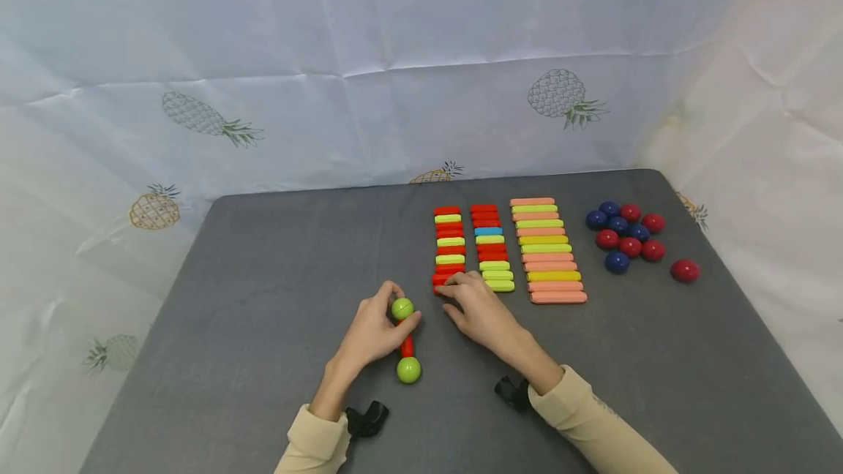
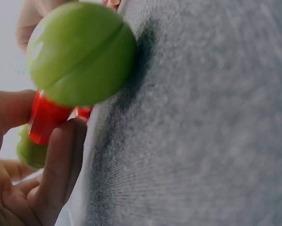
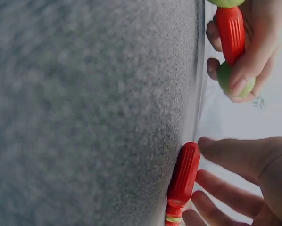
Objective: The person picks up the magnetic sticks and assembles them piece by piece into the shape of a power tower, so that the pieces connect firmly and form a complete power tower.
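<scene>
In the head view my left hand (image 1: 370, 333) holds a red plastic stick (image 1: 407, 346) with a green ball (image 1: 409, 370) on its near end and another green ball (image 1: 402, 308) on its far end. Thumb and fingers curl round the far ball and the stick. My right hand (image 1: 484, 314) reaches over the near end of the left column of short sticks. In the right wrist view its thumb and fingertips are right at a loose red stick (image 3: 184, 174) lying on the table, the thumb by one end and the fingers along its side.
Short red, yellow-green and blue sticks form two columns; the second column (image 1: 490, 249) stands just right of the first. Longer pink and yellow sticks (image 1: 552, 266) make a third. Red and dark blue balls (image 1: 617, 262) cluster at the right of the grey table (image 1: 276, 276). A patterned cloth (image 1: 369, 123) hangs behind.
</scene>
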